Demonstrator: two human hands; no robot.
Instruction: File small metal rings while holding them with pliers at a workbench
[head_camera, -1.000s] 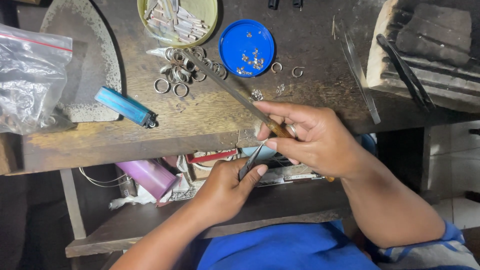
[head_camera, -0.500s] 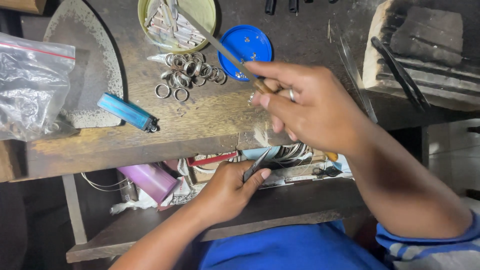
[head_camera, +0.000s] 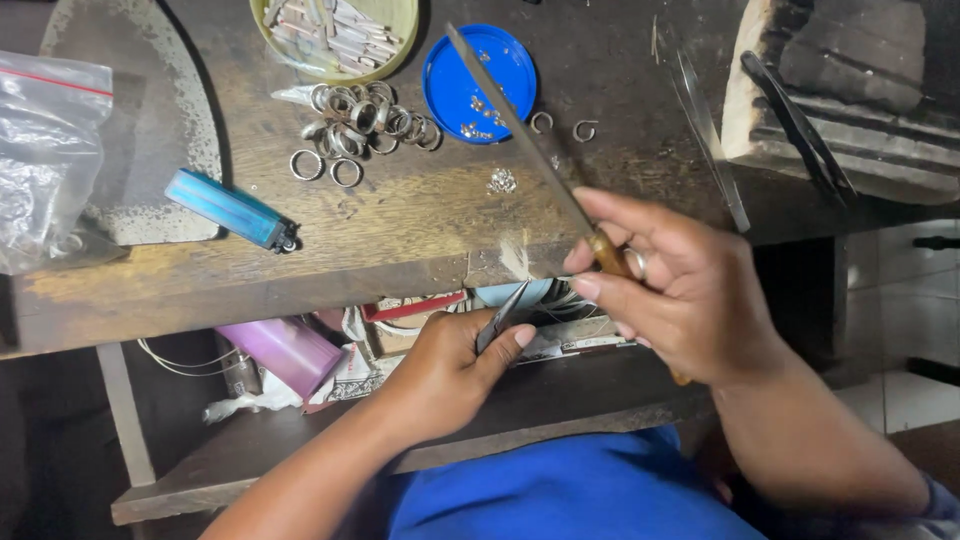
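right hand: a wooden-handled file is being gripped, fingers closed | left hand: slim pliers are being clasped | blue lid is being overlapped by the file

Worn wooden workbench, lower shelf, tiled floor.

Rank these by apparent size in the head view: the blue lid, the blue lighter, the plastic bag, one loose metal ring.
1. plastic bag, cut off by the frame
2. blue lid and blue lighter: similar, cannot rank them
3. loose metal ring, clearly smallest
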